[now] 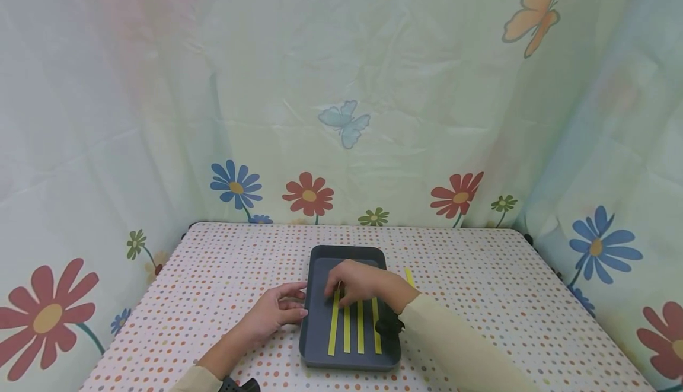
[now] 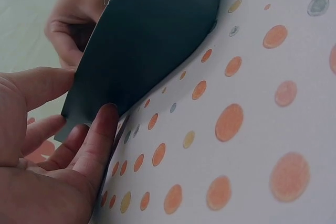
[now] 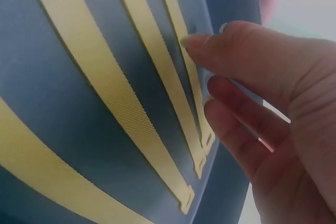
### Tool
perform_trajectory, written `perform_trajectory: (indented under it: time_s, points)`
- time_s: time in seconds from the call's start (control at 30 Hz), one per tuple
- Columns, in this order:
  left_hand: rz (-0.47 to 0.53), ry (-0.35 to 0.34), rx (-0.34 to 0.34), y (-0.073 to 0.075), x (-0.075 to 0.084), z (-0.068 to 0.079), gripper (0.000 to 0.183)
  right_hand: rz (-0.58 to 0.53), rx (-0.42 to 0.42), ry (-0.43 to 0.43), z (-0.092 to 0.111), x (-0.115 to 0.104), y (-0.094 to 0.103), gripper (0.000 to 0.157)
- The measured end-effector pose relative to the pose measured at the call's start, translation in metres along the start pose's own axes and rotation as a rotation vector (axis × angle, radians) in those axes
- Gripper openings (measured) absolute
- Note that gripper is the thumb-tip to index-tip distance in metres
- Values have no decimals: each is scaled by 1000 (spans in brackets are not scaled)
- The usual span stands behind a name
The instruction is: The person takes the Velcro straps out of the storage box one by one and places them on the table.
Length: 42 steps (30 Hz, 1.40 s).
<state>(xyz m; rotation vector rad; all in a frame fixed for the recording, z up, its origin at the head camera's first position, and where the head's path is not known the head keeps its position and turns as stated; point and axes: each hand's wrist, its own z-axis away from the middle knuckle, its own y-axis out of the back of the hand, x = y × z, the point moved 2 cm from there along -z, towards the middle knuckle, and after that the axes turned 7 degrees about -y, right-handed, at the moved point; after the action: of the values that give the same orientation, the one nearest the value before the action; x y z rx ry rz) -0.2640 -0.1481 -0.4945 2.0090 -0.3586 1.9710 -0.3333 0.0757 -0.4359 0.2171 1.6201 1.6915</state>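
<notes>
A dark grey rectangular tray [image 1: 347, 363] with low walls lies on the table. Several flat yellow straps [image 1: 360, 332], each with a slotted end in the right wrist view, lie side by side lengthwise in it. My right hand [image 1: 357, 281] hangs over the tray, thumb and fingertips right at the leftmost strap [image 3: 173, 3], with a gap between thumb and fingers. From the left, my left hand [image 1: 277, 309] rests on the table; its thumb and extended fingers [image 2: 97, 140] touch the tray's outer wall [image 2: 142, 40].
Another yellow strap [image 1: 409, 277] lies on the table to the right of the tray, partly hidden behind my right forearm. A dotted cloth [image 1: 240, 261] covers the table. Flower-printed curtains [image 1: 341, 54] hang behind it and at both sides.
</notes>
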Motion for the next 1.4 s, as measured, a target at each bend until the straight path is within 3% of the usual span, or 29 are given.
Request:
perform_trajectory:
  time_s: [0.6, 1.4]
  points:
    - [1, 5, 0, 0, 5, 3, 71, 60, -52, -26, -14, -8, -2, 22]
    - [-15, -2, -11, 0, 1, 1, 70, 179, -161, 31, -34, -17, 0, 11]
